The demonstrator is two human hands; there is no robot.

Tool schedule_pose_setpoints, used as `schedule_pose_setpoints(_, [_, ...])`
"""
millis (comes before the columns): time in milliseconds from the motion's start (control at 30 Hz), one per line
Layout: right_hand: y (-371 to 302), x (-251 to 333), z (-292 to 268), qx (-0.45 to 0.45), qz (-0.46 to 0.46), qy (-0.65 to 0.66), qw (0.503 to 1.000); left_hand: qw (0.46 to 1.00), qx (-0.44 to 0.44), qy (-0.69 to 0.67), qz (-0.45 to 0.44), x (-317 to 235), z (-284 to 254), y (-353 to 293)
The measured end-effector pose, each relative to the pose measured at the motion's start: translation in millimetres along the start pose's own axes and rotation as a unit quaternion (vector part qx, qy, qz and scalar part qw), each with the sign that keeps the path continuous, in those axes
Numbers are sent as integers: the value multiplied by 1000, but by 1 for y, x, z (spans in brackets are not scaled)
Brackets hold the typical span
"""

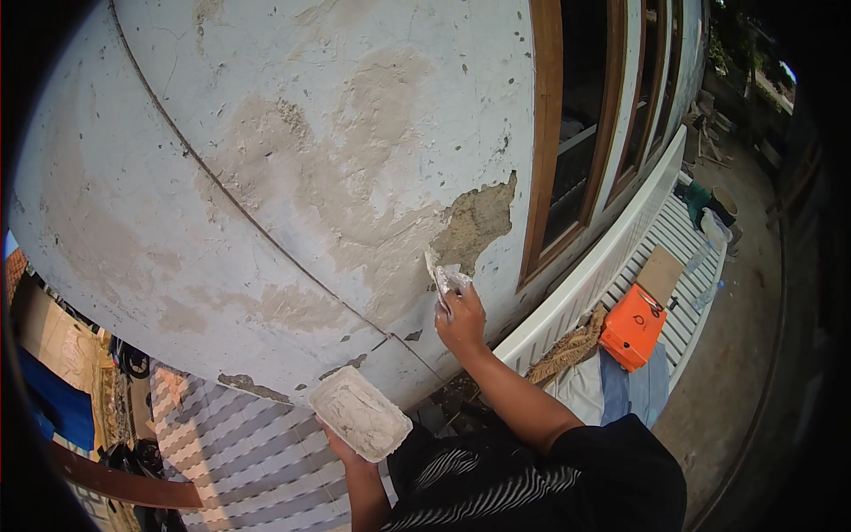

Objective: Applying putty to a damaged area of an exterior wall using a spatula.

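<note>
Nearest, left hand [341,443] grips a white rectangular tray of pale plaster [361,413] from beneath. Up and right, right hand [461,321] fingers close around a small metal trowel [442,277], blade pointing upward, touching the bare patch [477,222] on the whitewashed wall [266,177].

Outside a house under repair: patched plaster wall [292,177], wooden window frames [548,142], tiled porch [248,452].
</note>
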State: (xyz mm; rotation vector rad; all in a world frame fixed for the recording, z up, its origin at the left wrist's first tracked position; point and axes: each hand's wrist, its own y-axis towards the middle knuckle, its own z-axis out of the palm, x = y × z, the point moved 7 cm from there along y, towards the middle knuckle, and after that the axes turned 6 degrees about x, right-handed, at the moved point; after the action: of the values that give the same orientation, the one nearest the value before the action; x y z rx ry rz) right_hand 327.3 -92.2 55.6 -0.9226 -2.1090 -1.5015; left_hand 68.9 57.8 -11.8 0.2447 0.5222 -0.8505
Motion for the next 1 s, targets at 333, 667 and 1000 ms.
schedule_pose_setpoints(333, [11,32,38,122,19,-87,989,1000,-19,-1,9,-1,17,10])
schedule_pose_setpoints(667, [-2,11,-3,161,16,62,985,1000,-10,-7,1,15,5,27])
schedule_pose_setpoints(1000, [59,-42,13,251,184,284,907,997,16,-64,29,26,7,18])
